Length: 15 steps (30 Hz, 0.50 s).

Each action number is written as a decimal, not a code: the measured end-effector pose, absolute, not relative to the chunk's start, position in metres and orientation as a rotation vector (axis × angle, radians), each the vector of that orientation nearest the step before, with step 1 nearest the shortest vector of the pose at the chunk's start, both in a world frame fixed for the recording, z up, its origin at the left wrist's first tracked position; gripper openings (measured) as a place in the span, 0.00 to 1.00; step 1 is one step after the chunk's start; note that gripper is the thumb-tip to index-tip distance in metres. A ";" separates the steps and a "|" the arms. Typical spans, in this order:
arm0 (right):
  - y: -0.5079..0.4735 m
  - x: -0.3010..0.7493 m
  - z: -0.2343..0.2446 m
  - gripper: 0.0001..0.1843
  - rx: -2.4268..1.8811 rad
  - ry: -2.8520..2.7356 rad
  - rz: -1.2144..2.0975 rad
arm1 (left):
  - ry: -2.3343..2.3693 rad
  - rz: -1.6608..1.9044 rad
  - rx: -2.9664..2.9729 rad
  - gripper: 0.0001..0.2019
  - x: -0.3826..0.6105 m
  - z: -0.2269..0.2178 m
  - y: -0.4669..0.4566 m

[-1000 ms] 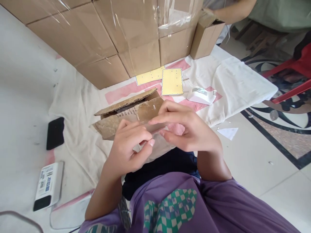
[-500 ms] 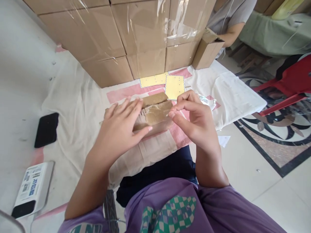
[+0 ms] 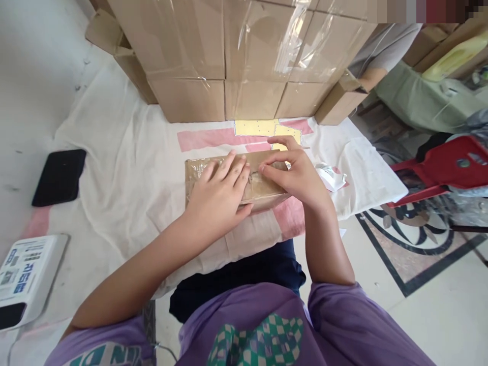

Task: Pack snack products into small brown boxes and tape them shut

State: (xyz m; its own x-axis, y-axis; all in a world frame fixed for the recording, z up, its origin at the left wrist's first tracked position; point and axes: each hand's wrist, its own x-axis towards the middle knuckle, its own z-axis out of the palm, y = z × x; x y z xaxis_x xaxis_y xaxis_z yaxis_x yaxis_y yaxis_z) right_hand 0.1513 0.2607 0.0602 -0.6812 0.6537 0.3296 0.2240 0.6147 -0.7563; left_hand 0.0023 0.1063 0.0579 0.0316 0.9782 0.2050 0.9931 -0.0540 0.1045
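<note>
A small brown cardboard box (image 3: 198, 170), taped over, lies on the white and pink cloth (image 3: 145, 152) in front of me. My left hand (image 3: 219, 195) rests flat on its top, fingers stretched out. My right hand (image 3: 295, 175) is on the box's right part, fingertips pressing down on the tape at the seam. Two yellow sheets (image 3: 256, 127) lie just behind the box. A white tape dispenser (image 3: 332, 178) sits to the right of my right hand, partly hidden by it.
A wall of wrapped cardboard boxes (image 3: 244, 51) stands behind the cloth. A black phone (image 3: 59, 177) and a white device (image 3: 26, 272) lie on the floor at left. Another person's arm (image 3: 375, 76) holds a small box (image 3: 339, 101) at right, near a red chair (image 3: 438, 170).
The box flaps have been folded down and the box now lies shut and flat. My left hand moved onto its top; my right hand came down to press the tape.
</note>
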 end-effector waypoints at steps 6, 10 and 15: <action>0.265 0.149 0.061 0.05 -0.736 -2.290 0.941 | -2.128 -0.347 -2.218 0.31 0.004 0.054 0.107; 0.264 0.146 0.057 0.05 -0.793 -2.354 0.860 | -2.089 -0.315 -2.252 0.29 0.004 0.057 0.105; 0.268 0.141 0.052 0.20 -0.923 -2.197 0.662 | -2.092 -0.352 -2.226 0.27 0.003 0.056 0.105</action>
State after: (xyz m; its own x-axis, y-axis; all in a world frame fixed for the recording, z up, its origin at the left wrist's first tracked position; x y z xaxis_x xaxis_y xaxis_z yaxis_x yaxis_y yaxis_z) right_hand 0.1407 0.2685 0.0518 -0.5366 0.7573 0.3722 0.4256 0.6237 -0.6556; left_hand 0.0034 0.1052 0.0563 0.0489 0.9763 0.2109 0.9916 -0.0729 0.1073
